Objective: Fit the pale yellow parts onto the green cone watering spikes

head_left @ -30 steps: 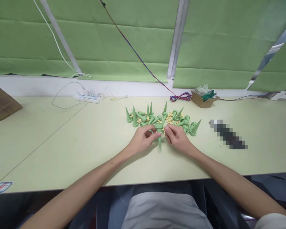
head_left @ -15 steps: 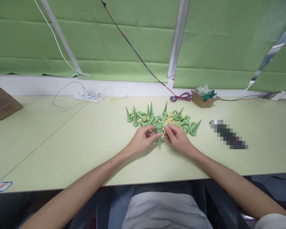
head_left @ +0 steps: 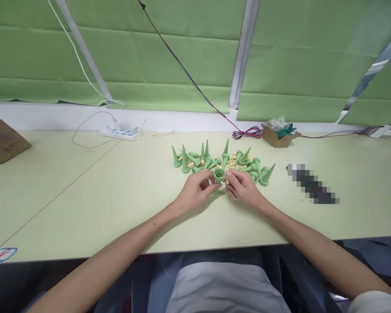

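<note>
My left hand [head_left: 198, 188] pinches a green plastic plant watering spike [head_left: 219, 175] between thumb and fingers, its round open end tipped up toward me. Close beside it on the right, my right hand [head_left: 243, 187] is closed on a small yellow plastic piece [head_left: 227, 180], mostly hidden by the fingers. Just beyond both hands lies a loose heap of similar green spikes [head_left: 184, 163], some standing point up and others on their sides. Small yellow pieces [head_left: 233, 160] are scattered among them.
At the back stand a power strip [head_left: 125, 134] with white cables and a small cardboard box [head_left: 278, 137] holding green and clear items. A coiled red-blue wire [head_left: 247, 132] lies beside the box. A pixelated dark object [head_left: 313, 184] is on the right, a brown bag [head_left: 4, 141] far left.
The spike in my left hand has tilted, so its open end now faces me instead of its side. My right hand stays beside it with the yellow piece, now slightly farther from it.
</note>
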Available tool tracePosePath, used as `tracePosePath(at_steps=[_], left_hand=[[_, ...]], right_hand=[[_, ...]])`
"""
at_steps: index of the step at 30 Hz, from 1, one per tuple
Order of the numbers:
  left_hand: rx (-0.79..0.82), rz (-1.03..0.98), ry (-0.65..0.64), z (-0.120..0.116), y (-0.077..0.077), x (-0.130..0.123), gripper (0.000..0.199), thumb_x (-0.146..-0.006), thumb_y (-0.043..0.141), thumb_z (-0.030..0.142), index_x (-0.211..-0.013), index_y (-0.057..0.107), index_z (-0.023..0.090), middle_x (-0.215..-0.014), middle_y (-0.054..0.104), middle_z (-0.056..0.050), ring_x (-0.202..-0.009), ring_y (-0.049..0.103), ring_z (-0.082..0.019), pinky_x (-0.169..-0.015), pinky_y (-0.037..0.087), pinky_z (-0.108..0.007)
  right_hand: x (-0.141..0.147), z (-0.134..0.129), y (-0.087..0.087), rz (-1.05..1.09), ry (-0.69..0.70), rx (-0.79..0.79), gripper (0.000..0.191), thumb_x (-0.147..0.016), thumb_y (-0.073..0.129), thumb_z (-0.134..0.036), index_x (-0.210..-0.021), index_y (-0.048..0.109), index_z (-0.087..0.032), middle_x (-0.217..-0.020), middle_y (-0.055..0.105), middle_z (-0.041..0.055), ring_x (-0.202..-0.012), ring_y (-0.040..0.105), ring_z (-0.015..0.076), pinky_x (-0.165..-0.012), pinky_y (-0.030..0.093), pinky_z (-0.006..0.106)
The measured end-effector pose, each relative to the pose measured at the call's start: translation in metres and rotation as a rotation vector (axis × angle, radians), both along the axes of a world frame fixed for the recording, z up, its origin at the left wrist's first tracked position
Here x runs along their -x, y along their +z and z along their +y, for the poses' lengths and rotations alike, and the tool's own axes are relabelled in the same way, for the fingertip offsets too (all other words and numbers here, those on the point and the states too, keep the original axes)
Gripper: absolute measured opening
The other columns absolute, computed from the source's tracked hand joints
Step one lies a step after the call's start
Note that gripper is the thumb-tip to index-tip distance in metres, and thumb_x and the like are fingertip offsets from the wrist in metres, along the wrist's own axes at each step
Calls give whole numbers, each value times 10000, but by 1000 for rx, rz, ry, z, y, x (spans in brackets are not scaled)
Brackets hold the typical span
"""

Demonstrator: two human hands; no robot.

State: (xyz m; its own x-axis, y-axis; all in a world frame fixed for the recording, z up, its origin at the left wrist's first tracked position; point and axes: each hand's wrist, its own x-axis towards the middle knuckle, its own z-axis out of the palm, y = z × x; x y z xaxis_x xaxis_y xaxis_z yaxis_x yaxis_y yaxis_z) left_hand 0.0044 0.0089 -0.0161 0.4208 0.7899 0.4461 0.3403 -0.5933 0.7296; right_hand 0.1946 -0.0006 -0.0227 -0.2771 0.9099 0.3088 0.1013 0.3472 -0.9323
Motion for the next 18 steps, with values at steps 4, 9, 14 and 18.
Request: tracePosePath(at_steps=[4, 9, 14, 18], left_hand=[[-66, 16, 6, 0, -2, 0, 188, -879, 613, 288, -754, 539, 169, -735, 506, 8, -612, 483, -104, -540, 409, -215], [17, -22, -1, -2, 1, -1, 179, -896, 593, 279, -1046, 572, 184, -830, 576, -6, -601, 499, -96, -534, 414, -213], [108, -68, 15, -3, 4, -1, 180, -934, 548, 367, -929, 535, 188, -804, 563, 7, -535, 465, -80, -495, 365, -222], [72, -73, 50, -2, 5, -2, 389, -946, 520, 433, -656, 495, 174, -612, 495, 14, -550, 455, -112, -552, 378, -254]], right_hand=[[0, -1, 2, 8, 9, -18, 498, -940, 477, -607, -642, 361, -225, -511, 328, -73, -387, 399, 87, -411, 308, 257], [-1, -1, 1, 53, 2, -54, 467, -955, 482, -569, -653, 400, -222, -514, 375, -64, -404, 416, 93, -421, 323, 253], [-2, -1, 3, 15, -108, -135, 459, -972, 454, -561, -673, 462, -213, -522, 465, -42, -407, 434, 97, -452, 363, 268], [-2, -2, 6, 9, -147, -168, 446, -979, 459, -541, -680, 475, -210, -536, 482, -37, -411, 435, 94, -458, 364, 270]])
